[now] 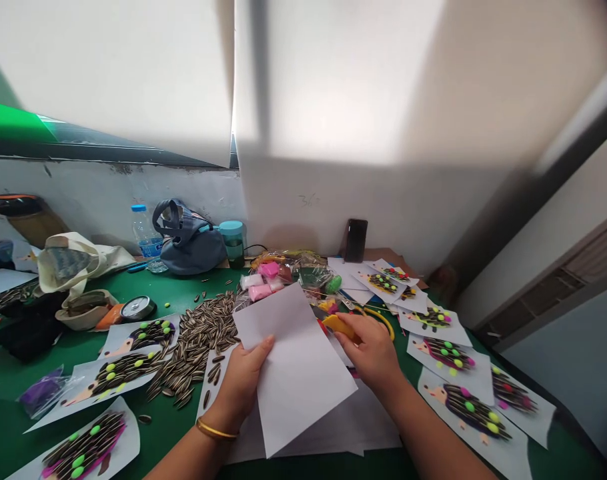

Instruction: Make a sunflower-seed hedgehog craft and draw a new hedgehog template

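Note:
A blank white sheet of paper (303, 367) is held up, tilted, over the middle of the green table. My left hand (243, 380), with a gold bangle at the wrist, pinches its left edge, thumb on top. My right hand (366, 347) is closed around a yellow-orange object (341, 327) just right of the sheet; its far end is hidden behind the paper. More white sheets (368, 417) lie underneath. A heap of striped sunflower seeds (198, 343) is beyond my left hand. Yellow-handled scissors (383, 320) lie behind my right hand.
Seed-covered hedgehog pictures lie at the left (126, 373) and right (443, 353). Packets of coloured clay (268, 280) sit at the back centre. Along the wall stand a bottle (146, 233), a blue bag (191, 250), a teal-lidded jar (232, 240) and a phone (355, 241).

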`<state>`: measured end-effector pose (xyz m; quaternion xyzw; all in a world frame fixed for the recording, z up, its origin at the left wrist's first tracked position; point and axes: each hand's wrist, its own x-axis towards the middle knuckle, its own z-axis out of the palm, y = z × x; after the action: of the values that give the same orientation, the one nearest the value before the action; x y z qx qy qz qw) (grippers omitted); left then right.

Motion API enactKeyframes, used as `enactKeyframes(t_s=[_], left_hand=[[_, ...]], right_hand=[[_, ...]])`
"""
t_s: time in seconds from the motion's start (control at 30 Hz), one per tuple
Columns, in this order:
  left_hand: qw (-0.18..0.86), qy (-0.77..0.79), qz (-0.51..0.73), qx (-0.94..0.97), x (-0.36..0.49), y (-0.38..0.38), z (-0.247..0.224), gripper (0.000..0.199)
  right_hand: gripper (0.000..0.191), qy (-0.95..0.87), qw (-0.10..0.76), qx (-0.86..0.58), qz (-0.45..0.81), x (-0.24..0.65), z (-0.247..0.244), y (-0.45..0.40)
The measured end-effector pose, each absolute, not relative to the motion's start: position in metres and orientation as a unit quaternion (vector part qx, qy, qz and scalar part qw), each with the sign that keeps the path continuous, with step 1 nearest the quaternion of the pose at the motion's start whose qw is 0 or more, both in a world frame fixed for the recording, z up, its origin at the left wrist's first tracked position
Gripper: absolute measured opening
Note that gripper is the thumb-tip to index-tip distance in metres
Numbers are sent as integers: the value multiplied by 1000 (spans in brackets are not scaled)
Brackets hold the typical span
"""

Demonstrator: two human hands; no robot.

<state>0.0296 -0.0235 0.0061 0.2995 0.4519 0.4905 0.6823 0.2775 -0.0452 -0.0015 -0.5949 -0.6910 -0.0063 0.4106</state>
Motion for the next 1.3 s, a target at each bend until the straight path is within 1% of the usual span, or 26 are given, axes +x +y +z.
enactKeyframes(t_s=[0.27,0.77,1.03,1.3], left_hand=[[693,449,467,317,31,-26,6,44],[694,446,471,312,30,-25,1,46],[701,445,462,312,31,-26,-2,52],[696,434,467,331,32,-28,0,53]], right_hand=[[30,-697,408,-589,9,273,-2,-45],[30,-694,408,-593,1,276,-4,-43],[30,-690,410,-596,0,274,-2,-43],[29,-688,409,-600,-7,278,-4,-43]])
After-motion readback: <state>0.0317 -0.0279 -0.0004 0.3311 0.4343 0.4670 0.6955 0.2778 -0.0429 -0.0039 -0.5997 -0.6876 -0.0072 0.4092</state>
